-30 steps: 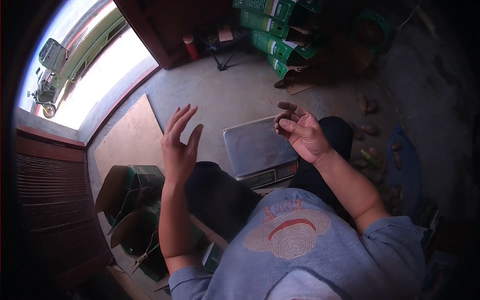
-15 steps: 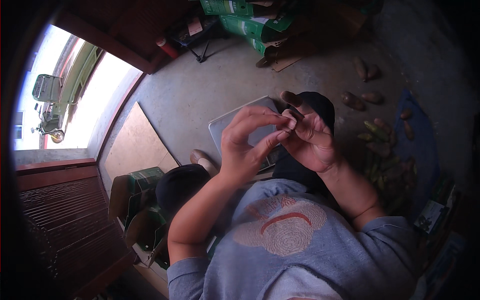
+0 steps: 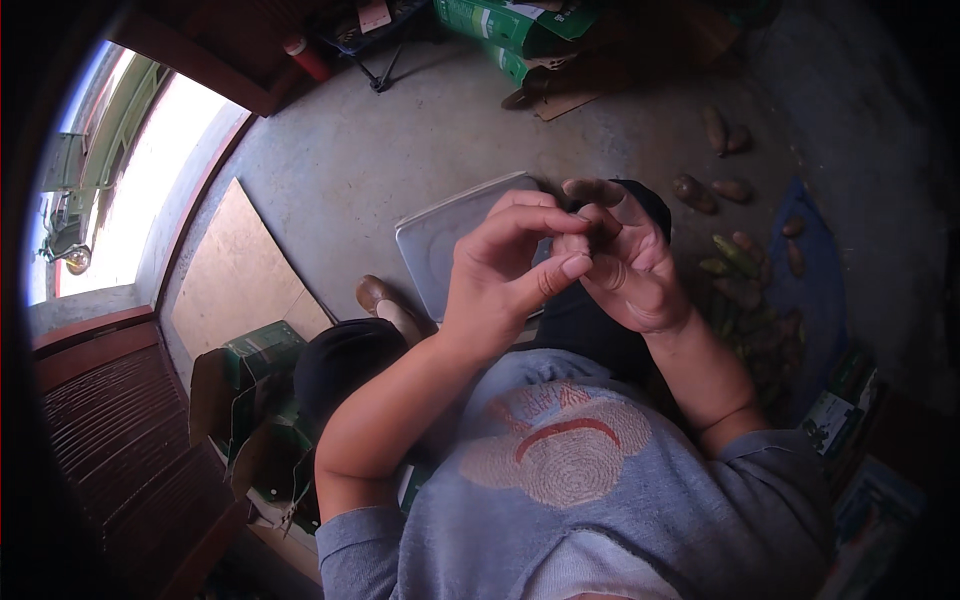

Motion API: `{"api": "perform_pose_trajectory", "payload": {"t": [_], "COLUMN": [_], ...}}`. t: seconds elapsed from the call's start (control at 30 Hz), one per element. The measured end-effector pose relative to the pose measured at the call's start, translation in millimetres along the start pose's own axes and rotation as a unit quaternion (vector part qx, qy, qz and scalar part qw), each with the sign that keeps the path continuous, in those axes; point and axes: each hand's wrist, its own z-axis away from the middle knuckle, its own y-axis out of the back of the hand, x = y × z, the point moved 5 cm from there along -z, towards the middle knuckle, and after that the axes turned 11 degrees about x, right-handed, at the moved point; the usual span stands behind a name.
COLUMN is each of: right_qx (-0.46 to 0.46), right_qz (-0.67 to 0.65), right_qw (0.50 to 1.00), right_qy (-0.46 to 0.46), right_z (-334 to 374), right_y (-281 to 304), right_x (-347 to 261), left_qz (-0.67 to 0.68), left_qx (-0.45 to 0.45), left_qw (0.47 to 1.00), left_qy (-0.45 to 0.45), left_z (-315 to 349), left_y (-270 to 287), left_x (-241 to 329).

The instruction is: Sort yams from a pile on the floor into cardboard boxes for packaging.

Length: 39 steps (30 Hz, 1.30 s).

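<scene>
**Over the grey floor (image 3: pixel 330 190), a left hand (image 3: pixel 505 255) meets a right hand (image 3: pixel 635 265)**

Past the doorway, out in the bright light, I can see part of one green vehicle (image 3: pixel 105 130). Nearer stands one brown slatted door (image 3: pixel 110 430), with one tan board (image 3: pixel 240 260) beyond it. One person in a grey-blue shirt (image 3: pixel 440 540) has two dark knees bent before me. One blue sheet (image 3: pixel 820 290) lies to the right, beside a brown-and-green heap (image 3: pixel 755 335) too dim to count. Two open green boxes (image 3: pixel 270 345) sit by the left knee; at least two more green cartons (image 3: pixel 495 25) are stacked across the room.

One scale (image 3: pixel 430 255) is on the floor in front of the person, its flat plate partly hidden behind the two hands, which are raised and together. One brown shoe (image 3: pixel 371 293) shows beside it, and one red cylinder (image 3: pixel 308 58) farther off. Six brown tubers (image 3: pixel 693 193) lie apart from the heap, two of them on the sheet. Smallest, the left thumb and fingers close at the right fingertips; whether anything is pinched there, I can't tell.
</scene>
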Motion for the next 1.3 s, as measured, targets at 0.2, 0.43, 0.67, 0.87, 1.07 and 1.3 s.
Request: {"api": "perform_pose_trajectory", "payload": {"t": [0.2, 0.43, 0.67, 0.87, 1.07, 1.3], "right_qx": [-0.016, 0.009, 0.159, 0.327, 0.44, 0.481], "right_qz": [-0.014, -0.002, 0.115, 0.204, 0.244, 0.184], "right_qw": [1.0, 1.0, 0.977, 0.911, 0.861, 0.856], "right_qy": [0.005, 0.012, 0.087, 0.145, 0.066, 0.05], "right_z": [-30, -66, -174, -328, -449, -494], "right_y": [2, 3, 87, 167, 183, 185], "right_x": [10, 16, -59, -138, -157, -134], "left_qz": [-0.155, -0.241, 0.015, 0.224, 0.301, 0.306], "left_qx": [-0.008, -0.004, 0.163, 0.264, 0.367, 0.364], "left_qw": [0.975, 0.955, 0.975, 0.92, 0.871, 0.872], "left_qy": [-0.159, -0.171, -0.148, -0.185, -0.127, -0.115], "left_z": [-21, -44, -83, -89, -93, -91], "left_y": [13, 25, 73, 144, 164, 163], "left_x": [10, 32, 114, 162, 147, 147]}}
